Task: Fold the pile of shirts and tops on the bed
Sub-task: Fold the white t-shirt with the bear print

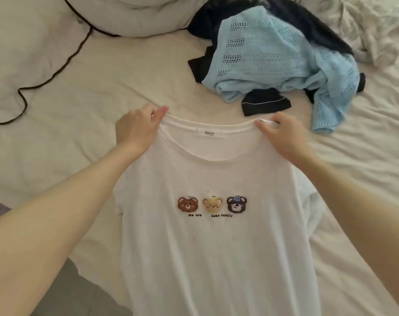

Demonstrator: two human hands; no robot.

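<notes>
The white T-shirt (207, 236) is held up by its two shoulders, with the printed side with three bear faces toward the camera and the neck label visible at the top. I think it is held this way so that the cloth hangs straight and the wrinkles fall out, which makes it easier to lay it flat on the bed (84, 94) for folding. The lower part of the shirt goes out of the picture at the bottom, so I cannot tell if the hem already touches the bed.

The left hand (137, 130) pinches the left shoulder seam just beside the collar; the thumb and the fingers are closed on the fabric. The right hand (282, 133) does the same on the other shoulder, with the fingers curled around a small bunch of cloth. Both hands are at nearly the same height, so the neckline stays almost level between them.

The rest of the pile waits behind the shirt, on the far right of the bed: a light blue knit top (280, 62) lies crumpled over a dark garment (265, 101). These are not yet folded, so the task seems to be in an early part. A white pillow (130, 14) lies at the head of the bed.
</notes>
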